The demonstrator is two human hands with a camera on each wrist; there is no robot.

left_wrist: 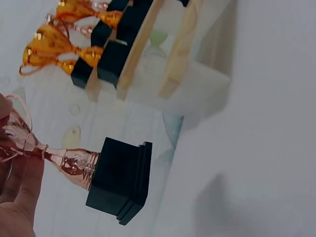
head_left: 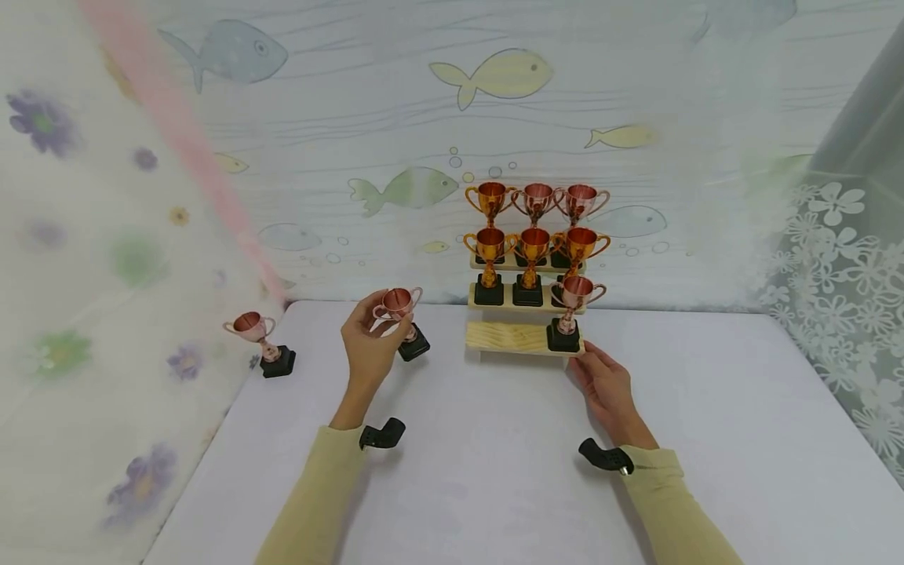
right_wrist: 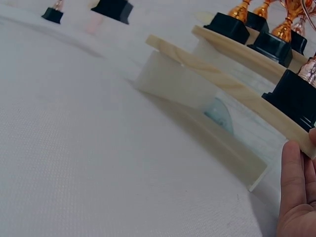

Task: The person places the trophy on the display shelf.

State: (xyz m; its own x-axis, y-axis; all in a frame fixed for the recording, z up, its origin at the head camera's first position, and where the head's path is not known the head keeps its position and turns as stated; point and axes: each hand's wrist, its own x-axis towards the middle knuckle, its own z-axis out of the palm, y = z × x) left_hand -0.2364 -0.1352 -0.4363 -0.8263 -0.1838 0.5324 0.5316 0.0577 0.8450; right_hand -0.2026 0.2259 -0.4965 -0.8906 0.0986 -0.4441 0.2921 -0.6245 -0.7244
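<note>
My left hand (head_left: 369, 343) holds a rose-gold trophy cup (head_left: 398, 303) by its cup, tilted, to the left of a tiered wooden display stand (head_left: 503, 336). In the left wrist view its black base (left_wrist: 118, 175) points toward the stand, raised off the table. At the right end of the lowest shelf, my right hand (head_left: 606, 386) grips the board, with fingers (right_wrist: 292, 173) beneath its edge and the thumb at the top. A rose-gold trophy (head_left: 575, 302) stands upright on that end; the shelf's left and middle are bare wood.
Gold trophies (head_left: 531, 249) line the middle shelf; one gold and two rose-gold trophies (head_left: 539, 200) are on the top one. Another rose-gold trophy (head_left: 268, 345) stands at the table's far left. A fish-patterned curtain (head_left: 318, 133) hangs behind the white table (head_left: 480, 463).
</note>
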